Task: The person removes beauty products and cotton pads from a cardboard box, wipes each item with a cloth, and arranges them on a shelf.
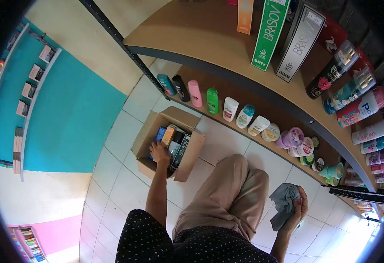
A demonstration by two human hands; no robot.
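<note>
My left hand (159, 153) reaches into an open cardboard box (185, 164) on the floor, fingers spread over the packages inside. Close to its fingertips are an orange carton (168, 135) and a blue package (161, 133). A black Brasov carton (182, 151) stands along the right side of the box, with dark items partly hidden around it. On the right, my right hand (301, 207) is closed around a crumpled grey cloth (285, 204), held above the tiles beside my knees.
A shelf unit curves ahead. Its upper board (200, 35) carries a green Brasov carton (270, 35), a grey Brasov carton (300, 41) and spray bottles (332, 70). Shampoo bottles (194, 93) and jars (293, 137) line the lower board. A dark metal post (130, 52) stands left.
</note>
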